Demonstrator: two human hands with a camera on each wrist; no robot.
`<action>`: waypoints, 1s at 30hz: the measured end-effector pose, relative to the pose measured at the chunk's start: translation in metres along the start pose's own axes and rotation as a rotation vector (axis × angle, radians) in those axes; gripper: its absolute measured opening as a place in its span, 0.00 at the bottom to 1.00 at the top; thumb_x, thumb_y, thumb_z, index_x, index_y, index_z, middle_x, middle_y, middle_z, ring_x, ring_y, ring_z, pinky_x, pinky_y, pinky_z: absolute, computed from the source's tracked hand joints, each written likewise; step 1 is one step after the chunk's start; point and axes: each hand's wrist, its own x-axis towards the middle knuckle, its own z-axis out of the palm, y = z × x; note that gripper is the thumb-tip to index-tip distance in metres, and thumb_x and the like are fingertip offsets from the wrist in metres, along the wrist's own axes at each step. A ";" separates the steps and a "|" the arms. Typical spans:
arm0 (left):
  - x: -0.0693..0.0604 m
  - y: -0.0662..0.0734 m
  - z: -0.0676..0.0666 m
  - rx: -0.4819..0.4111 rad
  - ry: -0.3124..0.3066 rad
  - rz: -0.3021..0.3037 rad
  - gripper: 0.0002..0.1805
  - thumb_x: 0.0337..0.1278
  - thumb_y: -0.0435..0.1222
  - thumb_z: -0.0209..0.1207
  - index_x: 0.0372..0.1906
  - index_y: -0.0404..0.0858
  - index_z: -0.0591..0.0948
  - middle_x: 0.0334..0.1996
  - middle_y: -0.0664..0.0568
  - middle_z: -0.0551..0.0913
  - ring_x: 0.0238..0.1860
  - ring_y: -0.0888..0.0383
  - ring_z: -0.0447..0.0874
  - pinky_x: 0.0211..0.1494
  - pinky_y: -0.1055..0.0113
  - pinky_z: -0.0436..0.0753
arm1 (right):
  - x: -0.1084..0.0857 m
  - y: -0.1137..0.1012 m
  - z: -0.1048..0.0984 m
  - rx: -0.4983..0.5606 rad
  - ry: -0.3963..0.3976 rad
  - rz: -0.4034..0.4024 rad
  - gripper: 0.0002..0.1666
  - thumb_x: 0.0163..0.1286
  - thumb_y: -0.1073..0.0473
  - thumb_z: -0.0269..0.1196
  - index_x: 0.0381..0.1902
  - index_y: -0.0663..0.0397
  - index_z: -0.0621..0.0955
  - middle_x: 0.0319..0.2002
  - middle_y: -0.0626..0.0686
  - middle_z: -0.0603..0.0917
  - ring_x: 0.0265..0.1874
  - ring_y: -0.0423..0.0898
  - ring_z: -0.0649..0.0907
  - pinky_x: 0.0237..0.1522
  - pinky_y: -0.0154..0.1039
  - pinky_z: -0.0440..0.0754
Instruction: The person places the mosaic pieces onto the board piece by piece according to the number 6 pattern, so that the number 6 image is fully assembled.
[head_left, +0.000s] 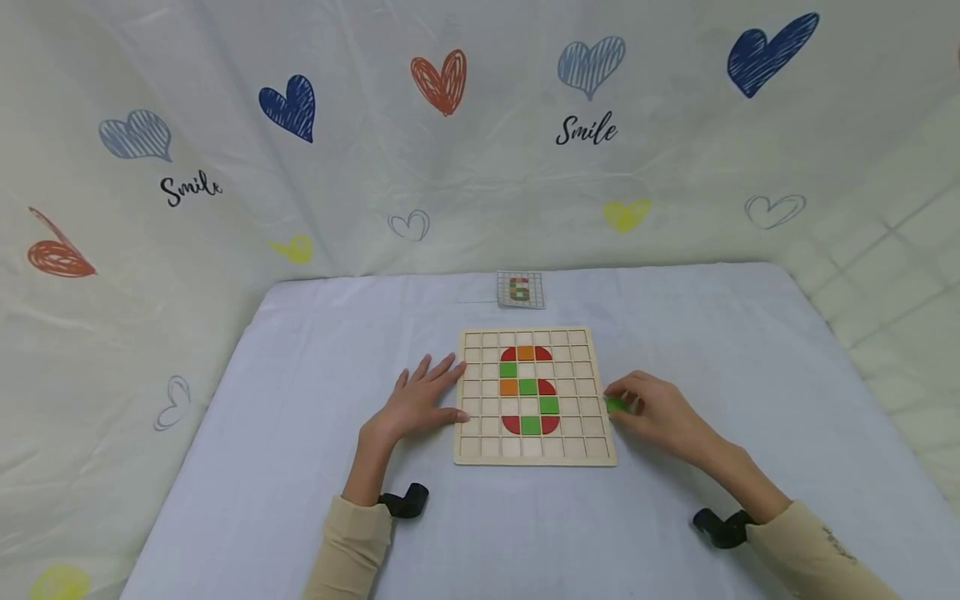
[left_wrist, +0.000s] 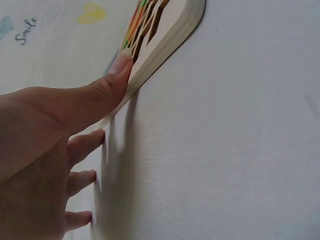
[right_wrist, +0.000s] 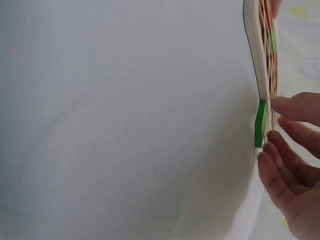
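Note:
A wooden grid board (head_left: 483,450) lies on the table, with red, orange and green tiles set in its squares in a shape like an S or 5. My left hand (head_left: 416,404), fingers spread, rests by the board's left edge; its thumb (left_wrist: 120,62) touches the frame. Beside the right edge, my right hand (head_left: 663,417) has thumb and curled fingers around a loose green tile (head_left: 618,405). In the right wrist view this green tile (right_wrist: 260,124) sits low against the board's side, between thumb and fingertips. Part of it is covered by the fingers in the head view.
Behind the board lies a small pattern card (head_left: 520,290) showing a similar coloured figure on a grid. A white cloth covers the table (head_left: 525,533). At the back hangs a pale curtain (head_left: 510,167) printed with hearts. Black wrist mounts (head_left: 407,501) sit on both forearms.

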 end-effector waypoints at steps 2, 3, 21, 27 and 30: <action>0.000 0.000 0.000 0.001 -0.002 0.001 0.49 0.60 0.55 0.68 0.82 0.52 0.59 0.84 0.54 0.52 0.85 0.42 0.37 0.82 0.34 0.40 | 0.000 0.002 -0.001 -0.011 -0.019 0.021 0.19 0.56 0.70 0.76 0.46 0.63 0.86 0.40 0.53 0.86 0.36 0.46 0.81 0.34 0.34 0.82; 0.000 0.000 0.000 0.000 -0.001 0.002 0.49 0.60 0.55 0.69 0.82 0.51 0.60 0.84 0.53 0.53 0.85 0.41 0.37 0.81 0.34 0.40 | 0.000 0.003 -0.002 -0.013 -0.031 0.033 0.19 0.56 0.69 0.77 0.46 0.63 0.86 0.40 0.53 0.85 0.36 0.46 0.81 0.34 0.34 0.82; 0.002 -0.005 0.002 -0.002 -0.009 0.014 0.49 0.61 0.54 0.68 0.82 0.51 0.59 0.84 0.52 0.52 0.84 0.41 0.36 0.81 0.34 0.38 | 0.005 0.004 0.003 -0.031 -0.063 0.092 0.13 0.59 0.68 0.75 0.40 0.61 0.83 0.38 0.53 0.81 0.36 0.46 0.78 0.37 0.38 0.80; 0.003 -0.006 0.002 -0.015 -0.017 -0.001 0.49 0.60 0.54 0.69 0.82 0.52 0.58 0.84 0.53 0.50 0.85 0.42 0.35 0.81 0.34 0.36 | 0.006 0.001 0.004 0.018 -0.112 0.121 0.16 0.61 0.70 0.73 0.44 0.64 0.80 0.38 0.54 0.83 0.36 0.46 0.80 0.39 0.40 0.83; 0.003 -0.005 0.002 -0.019 -0.022 -0.005 0.49 0.60 0.55 0.69 0.82 0.53 0.59 0.84 0.54 0.50 0.85 0.43 0.34 0.82 0.35 0.36 | 0.005 0.001 0.006 0.024 -0.111 0.108 0.18 0.61 0.70 0.72 0.48 0.65 0.81 0.41 0.55 0.85 0.37 0.46 0.80 0.40 0.40 0.85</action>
